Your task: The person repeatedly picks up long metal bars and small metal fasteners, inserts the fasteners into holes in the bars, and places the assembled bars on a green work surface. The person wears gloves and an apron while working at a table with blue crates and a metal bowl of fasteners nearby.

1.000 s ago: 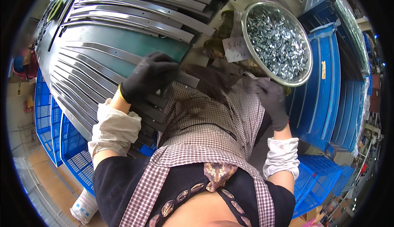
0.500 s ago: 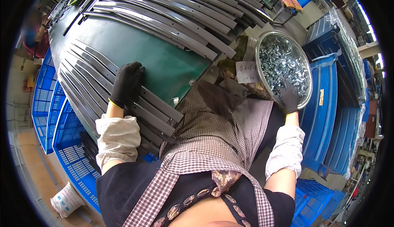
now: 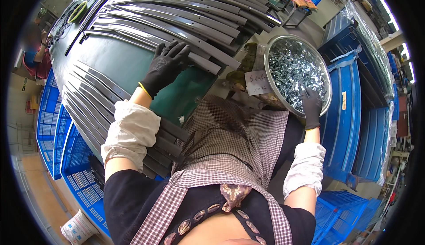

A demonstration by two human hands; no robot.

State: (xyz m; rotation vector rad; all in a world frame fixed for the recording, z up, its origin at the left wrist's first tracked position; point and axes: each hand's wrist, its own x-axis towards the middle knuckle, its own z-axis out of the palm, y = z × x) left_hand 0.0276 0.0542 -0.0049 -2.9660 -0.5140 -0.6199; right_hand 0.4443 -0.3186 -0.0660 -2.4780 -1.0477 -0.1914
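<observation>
Small metal clips [image 3: 292, 68] fill a round bowl [image 3: 267, 65]; the right hand [image 3: 311, 105] has its fingers down among them, apparently picking, though I cannot tell whether it pinches any. Lifting out would call for clearing the bowl's edge. The left hand [image 3: 169, 64], fingers slightly spread, is at a dark strip [image 3: 206, 63] over the green table [image 3: 133, 61], grip unclear. A paper card [image 3: 256, 83] partly separates bowl and table; blue bins [image 3: 338, 123] crowd the right.
</observation>
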